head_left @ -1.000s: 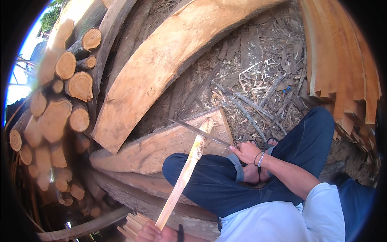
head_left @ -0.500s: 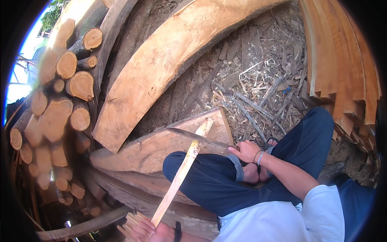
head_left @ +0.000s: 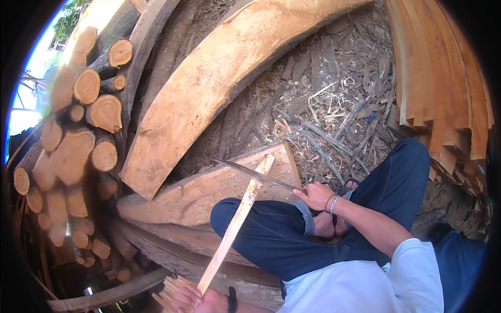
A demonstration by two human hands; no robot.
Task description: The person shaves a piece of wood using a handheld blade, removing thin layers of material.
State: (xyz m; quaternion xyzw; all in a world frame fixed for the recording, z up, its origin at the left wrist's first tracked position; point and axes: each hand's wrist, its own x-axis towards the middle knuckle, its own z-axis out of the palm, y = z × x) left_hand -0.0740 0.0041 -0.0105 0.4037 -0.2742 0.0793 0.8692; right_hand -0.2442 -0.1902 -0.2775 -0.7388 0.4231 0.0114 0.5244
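My left hand [head_left: 201, 300], at the bottom edge, is closed round the lower end of a long pale wooden stick [head_left: 228, 237]. The stick slants up and right past my knee, its far end over a wooden slab [head_left: 182, 198]. A knot marks its upper half. In my right hand [head_left: 314, 196] is the handle of a long-bladed knife [head_left: 245, 170], its dark blade pointing left and lying across the stick above the knot. Beside the left hand several thin split sticks [head_left: 172, 287] show; whether it grips them too I cannot tell.
Cut logs [head_left: 86, 86] are stacked at the left. A large curved plank [head_left: 209, 78] spans the far side, and sawn boards [head_left: 438, 78] stand at the right. Shavings [head_left: 334, 94] and branches [head_left: 323, 146] cover the ground beyond my crossed legs [head_left: 386, 182].
The knife and my right hand have shifted very slightly left, with the blade's tip a little higher. The left hand and stick stay almost where they were.
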